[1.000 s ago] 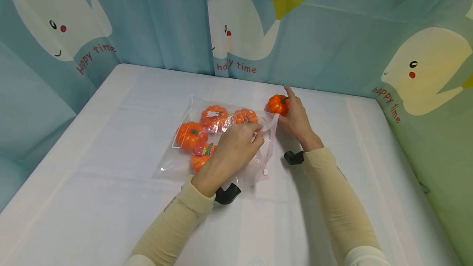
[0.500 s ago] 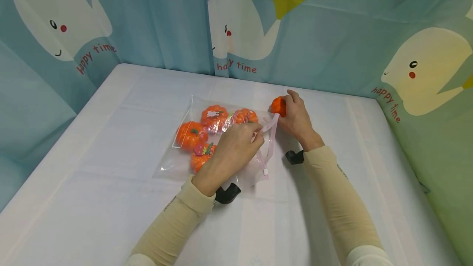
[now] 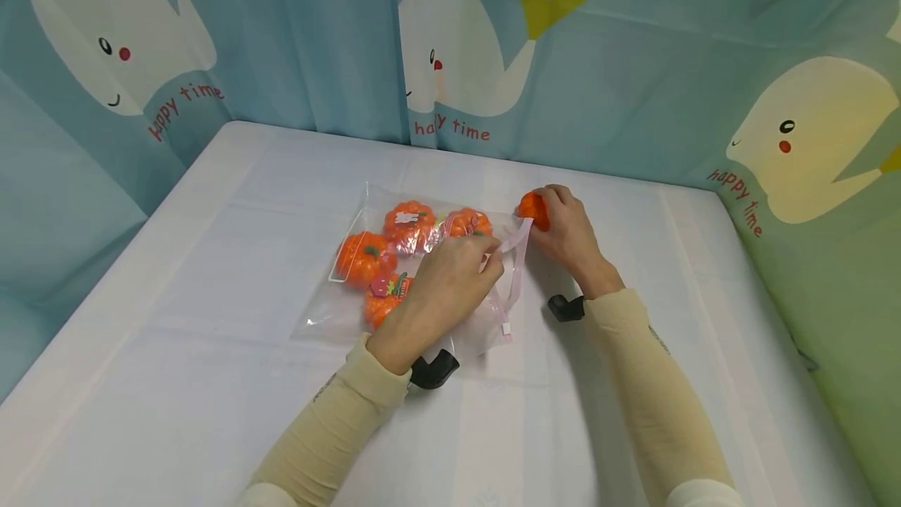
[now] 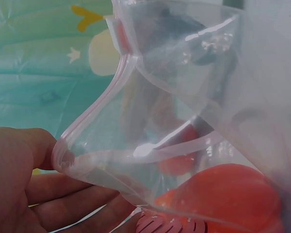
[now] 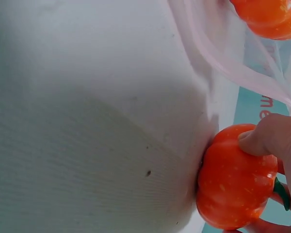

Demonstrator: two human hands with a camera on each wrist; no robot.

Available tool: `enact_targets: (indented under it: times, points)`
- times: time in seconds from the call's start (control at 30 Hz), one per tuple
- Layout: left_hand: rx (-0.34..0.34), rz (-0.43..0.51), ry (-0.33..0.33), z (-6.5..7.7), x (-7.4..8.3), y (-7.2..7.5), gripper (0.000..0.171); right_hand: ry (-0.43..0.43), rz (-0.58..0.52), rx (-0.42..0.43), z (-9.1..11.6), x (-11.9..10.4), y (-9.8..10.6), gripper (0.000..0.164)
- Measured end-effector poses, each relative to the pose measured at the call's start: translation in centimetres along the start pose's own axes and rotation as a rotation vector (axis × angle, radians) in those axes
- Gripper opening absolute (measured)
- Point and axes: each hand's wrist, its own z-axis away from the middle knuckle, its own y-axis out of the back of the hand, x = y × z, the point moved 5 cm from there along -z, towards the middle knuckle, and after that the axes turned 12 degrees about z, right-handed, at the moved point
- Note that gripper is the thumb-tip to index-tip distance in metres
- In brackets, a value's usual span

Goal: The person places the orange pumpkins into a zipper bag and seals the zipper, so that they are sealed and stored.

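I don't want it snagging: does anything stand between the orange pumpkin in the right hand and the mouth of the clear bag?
No separate object shows between the orange pumpkin in the right hand and the mouth of the clear bag. Only the bag's pink zip rim lies close beside it; the left hand pinches that rim.
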Motion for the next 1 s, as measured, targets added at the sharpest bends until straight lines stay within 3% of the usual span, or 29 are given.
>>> enact_targets:
  times: [0.77, 1.0]
  points:
    - [0.018, -0.004, -0.017, 0.1, 0.0, 0.0, 0.024, -0.033, -0.128, 0.175, 4.5, 0.1, 2.4, 0.055]
    - [0.028, -0.011, -0.021, 0.1, 0.1, 0.0, 0.025, -0.003, -0.181, 0.241, 6.6, 0.1, 3.3, 0.054]
